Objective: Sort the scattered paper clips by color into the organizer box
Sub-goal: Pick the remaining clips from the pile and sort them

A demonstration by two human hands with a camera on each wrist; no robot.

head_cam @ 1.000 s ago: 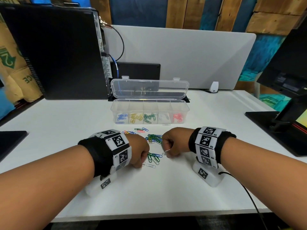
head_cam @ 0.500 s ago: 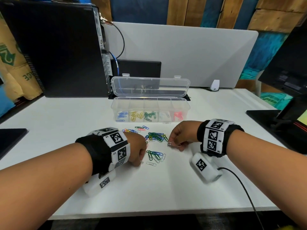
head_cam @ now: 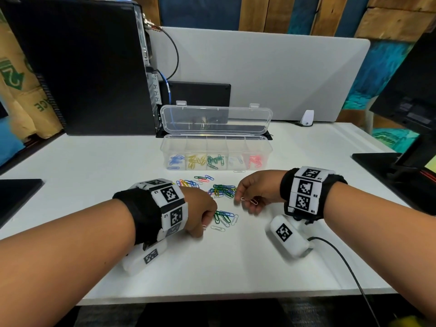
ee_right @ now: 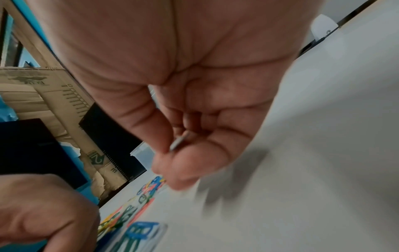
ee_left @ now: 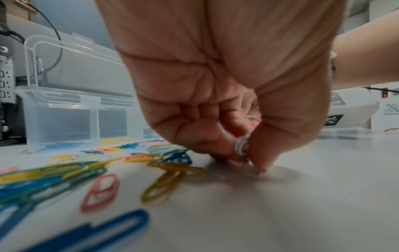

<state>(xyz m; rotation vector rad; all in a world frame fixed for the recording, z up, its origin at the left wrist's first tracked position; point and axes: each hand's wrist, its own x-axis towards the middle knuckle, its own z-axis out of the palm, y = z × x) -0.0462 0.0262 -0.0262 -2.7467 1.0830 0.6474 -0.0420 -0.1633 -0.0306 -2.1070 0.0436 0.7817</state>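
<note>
A pile of coloured paper clips (head_cam: 223,191) lies scattered on the white table in front of the clear organizer box (head_cam: 215,152), whose lid stands open. Its compartments hold blue, yellow, green, white and red clips. My right hand (head_cam: 245,201) hovers just above the table right of the pile and pinches white clips (head_cam: 250,200), seen also between thumb and finger as a thin clip (ee_right: 178,144). My left hand (head_cam: 204,223) rests with its fingertips on the table left of the pile, pinching white clips (ee_left: 241,146) between thumb and fingers.
A black computer tower (head_cam: 77,67) stands at the back left, a grey divider panel (head_cam: 259,74) behind the box, and a monitor base (head_cam: 396,168) at the right. A black cable (head_cam: 342,263) trails from my right wrist across the table's front edge.
My right hand has lifted off the table and moved right and toward the box with white clips pinched. The left hand has stayed at the near side of the pile.
</note>
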